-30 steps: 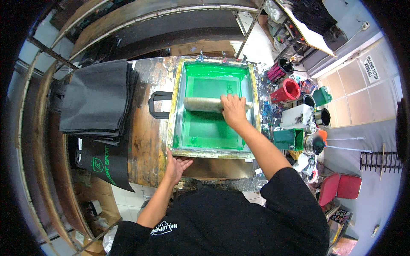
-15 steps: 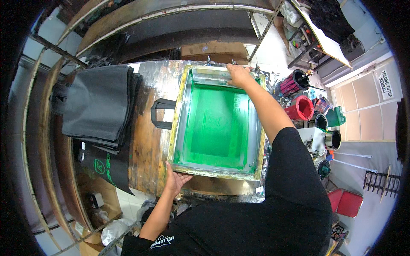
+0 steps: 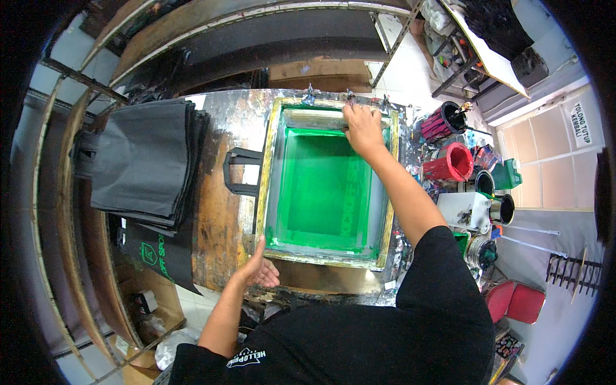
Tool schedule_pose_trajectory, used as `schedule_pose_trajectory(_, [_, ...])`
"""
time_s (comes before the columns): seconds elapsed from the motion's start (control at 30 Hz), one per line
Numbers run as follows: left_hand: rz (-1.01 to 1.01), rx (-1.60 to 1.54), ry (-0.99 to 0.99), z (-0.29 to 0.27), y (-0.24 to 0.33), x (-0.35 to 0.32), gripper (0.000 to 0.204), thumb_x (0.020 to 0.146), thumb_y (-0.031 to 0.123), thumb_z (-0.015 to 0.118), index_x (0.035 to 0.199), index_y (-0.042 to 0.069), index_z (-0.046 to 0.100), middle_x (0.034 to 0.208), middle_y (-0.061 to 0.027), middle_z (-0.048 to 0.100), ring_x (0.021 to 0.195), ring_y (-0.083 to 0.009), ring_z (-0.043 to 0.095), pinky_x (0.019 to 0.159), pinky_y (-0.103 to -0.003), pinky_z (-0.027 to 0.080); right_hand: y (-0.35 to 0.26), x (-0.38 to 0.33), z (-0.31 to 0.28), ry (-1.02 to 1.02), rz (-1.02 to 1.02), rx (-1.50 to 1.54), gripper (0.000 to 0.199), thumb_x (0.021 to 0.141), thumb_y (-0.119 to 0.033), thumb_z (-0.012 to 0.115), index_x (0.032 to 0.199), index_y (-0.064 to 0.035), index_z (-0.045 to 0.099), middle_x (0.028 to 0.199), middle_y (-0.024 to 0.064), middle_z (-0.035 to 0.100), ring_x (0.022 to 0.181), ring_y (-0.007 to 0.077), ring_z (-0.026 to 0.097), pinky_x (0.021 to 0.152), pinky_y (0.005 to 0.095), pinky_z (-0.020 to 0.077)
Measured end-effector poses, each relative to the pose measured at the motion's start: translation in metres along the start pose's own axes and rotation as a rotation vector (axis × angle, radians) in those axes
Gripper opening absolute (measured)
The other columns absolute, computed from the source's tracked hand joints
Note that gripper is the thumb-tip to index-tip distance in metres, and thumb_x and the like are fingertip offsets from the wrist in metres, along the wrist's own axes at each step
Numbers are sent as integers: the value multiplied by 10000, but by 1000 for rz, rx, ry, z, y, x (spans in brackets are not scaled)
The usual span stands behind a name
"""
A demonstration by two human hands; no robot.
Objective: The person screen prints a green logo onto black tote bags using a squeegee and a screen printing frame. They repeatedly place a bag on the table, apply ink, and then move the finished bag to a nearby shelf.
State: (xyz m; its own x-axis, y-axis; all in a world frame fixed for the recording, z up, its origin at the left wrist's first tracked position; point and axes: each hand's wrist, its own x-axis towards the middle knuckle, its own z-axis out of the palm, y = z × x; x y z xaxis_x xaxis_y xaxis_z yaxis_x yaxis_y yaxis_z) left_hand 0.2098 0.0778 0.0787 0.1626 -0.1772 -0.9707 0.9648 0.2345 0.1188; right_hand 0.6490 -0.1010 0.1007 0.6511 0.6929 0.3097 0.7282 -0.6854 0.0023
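Note:
A screen printing frame [image 3: 393, 192] with yellowed edges lies on the work table, its mesh [image 3: 314, 186] coated in green ink. Across the far end of the mesh is a squeegee [image 3: 311, 119] with a pale bar. My right hand [image 3: 364, 130] has its fingers curled over the right part of that bar. At the frame's near left corner, my left hand [image 3: 258, 268] is held with fingers stretched out and thumb up; whether the thumb touches the frame, I cannot tell. A black bag handle [image 3: 242, 171] sticks out from beneath the frame's left side.
A stack of black bags [image 3: 144, 160] sits on the table's left, above a black bag with a green print [image 3: 151, 250]. Paint containers, including a red bucket [image 3: 452, 162], stand to the right. Metal clamps [image 3: 310, 96] line the far table edge. Racks [image 3: 256, 51] rise behind.
My right hand has gone from the frame's far edge to the squeegee bar. The frame looks slightly lower, and my left hand has come off its near edge, fingers spreading downward.

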Motion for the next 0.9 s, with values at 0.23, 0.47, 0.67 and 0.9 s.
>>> schedule_pose_trajectory(0.23, [876,851,830,12,148,-46,667,925,658,648,884,-6,699,728,-167,673,658,-252,658,588,-417,515,-17,-2,17,-8,18,-71,337,861,-143,671,1184,-186,586,1054,42,618,1054,241,593,859,463,408])
schedule_pose_trajectory(0.47, [1611,1307,1328,19,316,-6,647,872,613,695,1248,89,643,1167,-126,612,1135,-322,558,978,-498,418,-11,-1,12,-103,-16,-96,346,855,-155,691,1191,-181,611,1021,29,633,1030,236,606,859,455,405])
schedule_pose_trajectory(0.67, [1269,1573,1078,14,355,27,642,870,668,658,1033,47,669,1051,-135,654,1060,-338,610,934,-482,458,33,-18,3,-225,5,43,350,768,-229,836,1064,-151,665,955,54,695,1000,259,683,1003,524,396])
schedule_pose_trajectory(0.9, [1408,1497,1036,6,359,30,588,845,598,722,888,16,653,909,-165,667,945,-364,639,845,-476,520,33,-12,7,-169,-19,77,279,759,-221,836,974,-144,675,929,55,691,978,267,694,978,545,412])
